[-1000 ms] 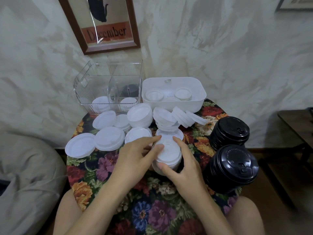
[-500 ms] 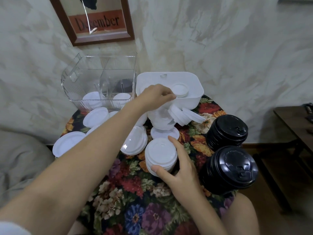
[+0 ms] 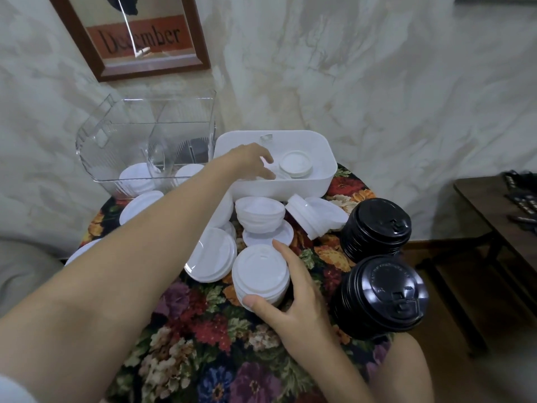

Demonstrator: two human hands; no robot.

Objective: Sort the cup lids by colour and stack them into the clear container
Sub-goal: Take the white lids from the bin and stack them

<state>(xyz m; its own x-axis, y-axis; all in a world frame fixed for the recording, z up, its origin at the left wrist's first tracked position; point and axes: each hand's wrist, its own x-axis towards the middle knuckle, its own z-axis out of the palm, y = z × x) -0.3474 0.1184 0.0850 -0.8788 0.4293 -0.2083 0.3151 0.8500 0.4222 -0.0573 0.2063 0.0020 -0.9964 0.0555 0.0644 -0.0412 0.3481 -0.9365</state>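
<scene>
My right hand (image 3: 296,301) grips a short stack of white lids (image 3: 260,274) standing on the floral table (image 3: 209,338). My left hand (image 3: 251,161) reaches into the white tub (image 3: 328,158), fingers curled over a white lid there; the grip itself is hidden. Another white lid (image 3: 296,163) lies in the tub beside it. The clear container (image 3: 145,135) stands at the back left with white lids (image 3: 136,177) in its front compartments and dark lids (image 3: 197,146) behind. Two stacks of black lids (image 3: 374,225) (image 3: 380,298) stand at the right.
Loose white lids (image 3: 212,257) and a tipped-over stack (image 3: 313,219) crowd the table's middle and left. A framed picture (image 3: 139,39) hangs on the wall behind. A dark wooden side table (image 3: 499,205) stands to the right, a grey cushion (image 3: 26,271) to the left.
My left hand left the stack, stretched forward over the loose lids and went down into the white tub. My right hand stayed on the stack of white lids.
</scene>
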